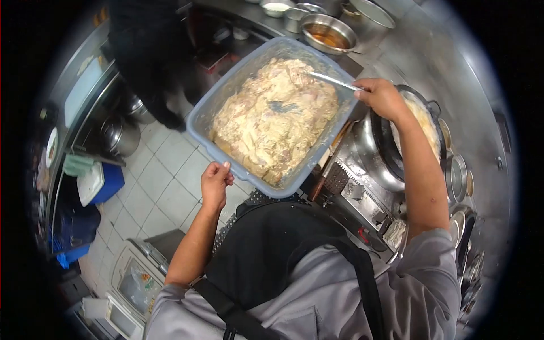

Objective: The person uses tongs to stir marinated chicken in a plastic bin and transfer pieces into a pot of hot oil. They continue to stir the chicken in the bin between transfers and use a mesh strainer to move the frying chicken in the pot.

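A grey-blue plastic tub [195, 126] in front of me holds a mass of pale pieces in thick yellowish batter [266, 133], which look like raw meat. My left hand [215, 180] is closed at the tub's near left corner, its fingertips right at the rim. On the far right side, my right hand [381, 97] grips a slim metal utensil, which looks like tongs [334, 81]. Its far end points into the tub, over the batter. A dark smear marks the middle of the mixture.
Right of the tub, a large wok [388, 141] with pale, foamy contents sits on a steel stove [354, 198]. A steel bowl of orange liquid [328, 35] stands beyond the tub. Another person in dark clothes [147, 54] is at upper left. A blue cooler [107, 182] sits on the tiled floor.
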A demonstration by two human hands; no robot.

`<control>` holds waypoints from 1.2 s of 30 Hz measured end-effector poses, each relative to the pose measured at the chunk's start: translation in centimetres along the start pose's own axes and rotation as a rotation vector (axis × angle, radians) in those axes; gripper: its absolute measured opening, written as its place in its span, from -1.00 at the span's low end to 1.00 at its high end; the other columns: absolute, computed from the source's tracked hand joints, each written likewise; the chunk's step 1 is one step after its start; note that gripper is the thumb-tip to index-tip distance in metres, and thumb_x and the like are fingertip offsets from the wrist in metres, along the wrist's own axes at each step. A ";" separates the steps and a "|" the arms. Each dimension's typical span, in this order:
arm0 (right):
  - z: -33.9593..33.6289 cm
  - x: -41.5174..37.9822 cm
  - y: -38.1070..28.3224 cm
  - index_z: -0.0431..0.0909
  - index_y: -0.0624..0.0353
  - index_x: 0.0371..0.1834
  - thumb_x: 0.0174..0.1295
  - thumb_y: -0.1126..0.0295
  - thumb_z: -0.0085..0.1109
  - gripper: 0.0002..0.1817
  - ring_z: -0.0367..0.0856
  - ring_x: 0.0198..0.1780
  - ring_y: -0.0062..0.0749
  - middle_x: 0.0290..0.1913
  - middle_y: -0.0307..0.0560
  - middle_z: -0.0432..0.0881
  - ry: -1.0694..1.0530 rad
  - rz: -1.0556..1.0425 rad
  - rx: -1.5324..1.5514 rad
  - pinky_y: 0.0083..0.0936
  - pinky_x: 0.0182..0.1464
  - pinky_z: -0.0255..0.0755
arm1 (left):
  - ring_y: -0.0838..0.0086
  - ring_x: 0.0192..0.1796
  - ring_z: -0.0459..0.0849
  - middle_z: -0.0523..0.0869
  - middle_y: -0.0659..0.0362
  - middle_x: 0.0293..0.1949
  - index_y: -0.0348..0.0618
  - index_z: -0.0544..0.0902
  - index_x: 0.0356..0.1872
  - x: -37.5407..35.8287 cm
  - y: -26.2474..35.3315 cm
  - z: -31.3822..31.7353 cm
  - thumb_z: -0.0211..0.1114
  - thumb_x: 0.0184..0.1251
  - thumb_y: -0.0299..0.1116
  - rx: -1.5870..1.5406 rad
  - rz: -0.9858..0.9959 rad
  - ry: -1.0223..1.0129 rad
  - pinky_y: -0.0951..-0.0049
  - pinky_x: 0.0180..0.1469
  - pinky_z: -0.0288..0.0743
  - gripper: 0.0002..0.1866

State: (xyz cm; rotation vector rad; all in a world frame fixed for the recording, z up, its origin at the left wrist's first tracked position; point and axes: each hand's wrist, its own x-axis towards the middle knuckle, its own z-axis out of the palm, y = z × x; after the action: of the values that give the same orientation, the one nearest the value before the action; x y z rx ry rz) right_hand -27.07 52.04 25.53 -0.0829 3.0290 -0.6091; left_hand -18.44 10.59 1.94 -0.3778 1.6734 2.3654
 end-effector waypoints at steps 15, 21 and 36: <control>-13.6 -21.3 7.3 0.69 0.03 0.07 0.25 0.26 0.23 -0.67 0.70 -0.05 -0.07 -0.12 0.08 0.73 0.229 0.575 -0.394 -0.20 0.04 0.52 | 0.59 -0.53 0.48 0.49 0.29 -0.57 -0.04 0.43 -0.44 0.3 -0.1 0.0 0.28 0.45 -0.30 -0.039 -0.019 0.006 0.57 -0.45 0.37 -0.74; -5.2 -20.7 10.8 0.69 0.01 0.00 0.29 0.21 0.13 -0.70 0.69 0.00 -0.05 -0.05 0.05 0.72 0.018 0.775 -0.546 -0.12 0.05 0.55 | 0.60 -0.52 0.47 0.48 0.30 -0.56 -0.03 0.43 -0.42 0.2 -0.1 0.0 0.29 0.45 -0.28 -0.066 -0.023 -0.013 0.58 -0.44 0.37 -0.74; -3.7 -11.8 3.2 0.63 0.19 0.11 0.26 0.24 0.26 -0.60 0.70 -0.04 0.00 -0.08 0.21 0.72 0.144 0.409 0.048 -0.28 0.07 0.49 | 0.59 -0.49 0.53 0.57 0.26 -0.52 -0.10 0.50 -0.44 -0.1 -0.2 0.5 0.31 0.41 -0.29 -0.021 0.004 0.065 0.56 -0.43 0.40 -0.76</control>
State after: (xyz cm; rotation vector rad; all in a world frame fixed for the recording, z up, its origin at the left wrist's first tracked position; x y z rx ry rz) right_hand -15.68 57.17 28.20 0.5893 3.0217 -0.6694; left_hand -18.32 11.08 1.98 -0.4601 1.6798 2.3992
